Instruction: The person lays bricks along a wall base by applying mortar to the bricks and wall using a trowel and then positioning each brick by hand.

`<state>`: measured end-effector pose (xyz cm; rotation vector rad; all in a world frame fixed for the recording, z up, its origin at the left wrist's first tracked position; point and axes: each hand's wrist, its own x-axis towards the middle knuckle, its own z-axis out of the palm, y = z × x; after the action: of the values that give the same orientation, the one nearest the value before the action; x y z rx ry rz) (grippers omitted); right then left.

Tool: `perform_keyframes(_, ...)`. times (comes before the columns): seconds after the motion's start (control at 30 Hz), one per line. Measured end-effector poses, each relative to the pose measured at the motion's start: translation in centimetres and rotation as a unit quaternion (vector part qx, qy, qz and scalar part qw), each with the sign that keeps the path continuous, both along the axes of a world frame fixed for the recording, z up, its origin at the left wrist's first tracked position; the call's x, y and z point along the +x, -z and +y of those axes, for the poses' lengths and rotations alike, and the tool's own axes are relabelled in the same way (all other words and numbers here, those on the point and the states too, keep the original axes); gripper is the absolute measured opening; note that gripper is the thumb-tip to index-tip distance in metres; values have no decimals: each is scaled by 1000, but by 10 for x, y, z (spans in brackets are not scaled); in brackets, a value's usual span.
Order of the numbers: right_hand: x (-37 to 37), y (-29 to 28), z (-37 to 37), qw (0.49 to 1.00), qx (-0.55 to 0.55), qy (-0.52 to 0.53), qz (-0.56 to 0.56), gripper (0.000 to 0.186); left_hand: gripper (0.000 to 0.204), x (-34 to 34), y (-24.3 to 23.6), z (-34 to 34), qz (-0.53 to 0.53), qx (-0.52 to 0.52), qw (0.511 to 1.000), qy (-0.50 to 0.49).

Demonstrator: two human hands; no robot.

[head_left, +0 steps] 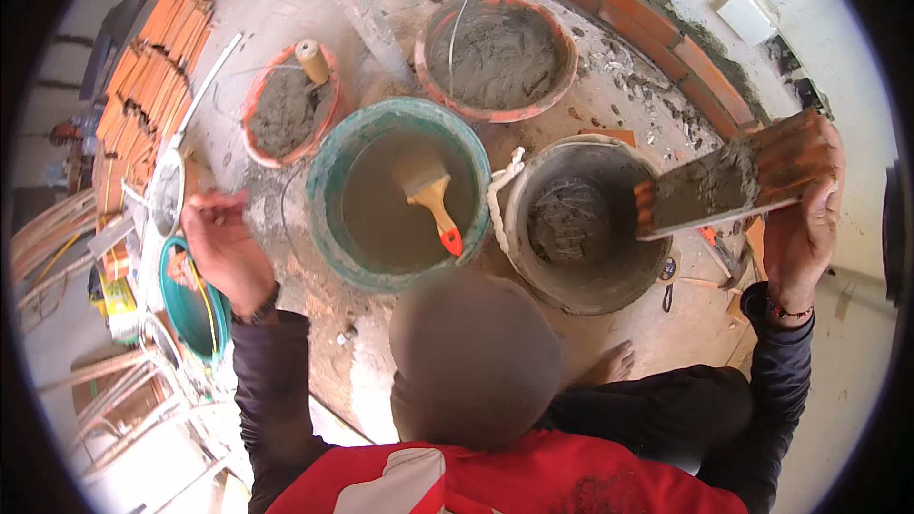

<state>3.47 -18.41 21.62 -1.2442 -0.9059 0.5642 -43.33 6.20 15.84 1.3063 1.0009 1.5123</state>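
My right hand (802, 228), raised at the right, grips one end of an orange clay brick (792, 160). Grey mortar (709, 188) coats much of the brick's face, and its other end reaches over the rim of a grey bucket (614, 295) with wet mortar at the bottom. My left hand (228, 255) is up on the left side, its fingers loosely bent and apart, with nothing seen in them. Between the hands stands a green tub (328, 247) of murky water. A wide paintbrush (433, 202) with a wooden, red-tipped handle rests in it.
Two orange tubs of mortar (262, 148) (571, 76) stand farther off, one with a wooden-handled tool (311, 62). Orange bricks (157, 76) are stacked far left, near a smaller green tub (221, 333). A low brick course (647, 33) follows the wall. A hammer (733, 266) lies right.
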Motion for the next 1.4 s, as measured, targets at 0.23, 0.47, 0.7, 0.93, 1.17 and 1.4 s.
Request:
perform_keyframes(0.23,-14,-25,12,962,167,-24,216,55,41,87,-24,-95,354,50,929,100)
perform_keyframes(0.47,39,2,-28,958,147,-16,244,54,47,-6,38,-52,151,-245,950,-120)
perform_keyframes(0.7,81,27,-45,974,91,-56,200,53,38,9,-35,-17,-179,-453,857,169)
perform_keyframes(0.93,106,38,-52,977,58,-79,188,51,50,-49,-94,-42,-239,-457,817,259)
perform_keyframes(1.17,100,48,-37,973,61,-118,191,49,49,-114,-125,-91,2,-439,897,58)
perform_keyframes(1.4,42,31,-4,980,74,-69,174,51,36,-167,-80,-99,166,-455,872,-73)
